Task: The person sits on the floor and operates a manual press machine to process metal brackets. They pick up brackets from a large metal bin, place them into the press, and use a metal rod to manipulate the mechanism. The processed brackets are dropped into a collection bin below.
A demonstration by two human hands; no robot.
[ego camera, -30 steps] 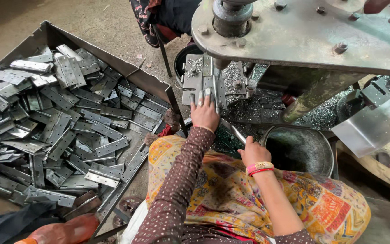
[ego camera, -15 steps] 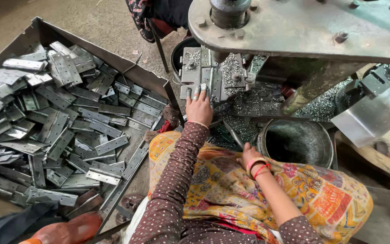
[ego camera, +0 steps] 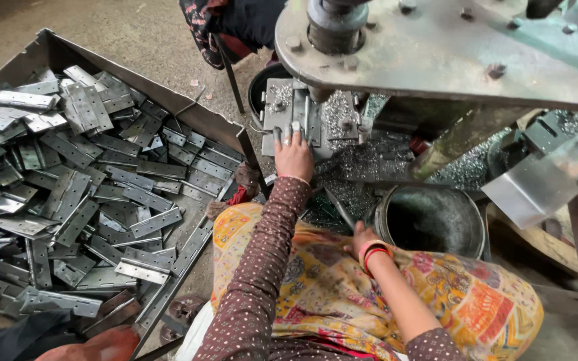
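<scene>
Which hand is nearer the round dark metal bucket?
Right. The right hand sits beside the bucket rim; the left hand reaches up to the press plate, farther off.

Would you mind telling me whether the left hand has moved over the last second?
Yes. The left hand has moved forward from beside the dark metal bucket up onto the press's die block, where its fingers now rest.

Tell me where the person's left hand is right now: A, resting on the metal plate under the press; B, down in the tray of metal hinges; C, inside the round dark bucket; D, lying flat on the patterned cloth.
A: the left hand lies with fingers spread on the metal plate under the press, well apart from the tray of hinges and the bucket.
</scene>
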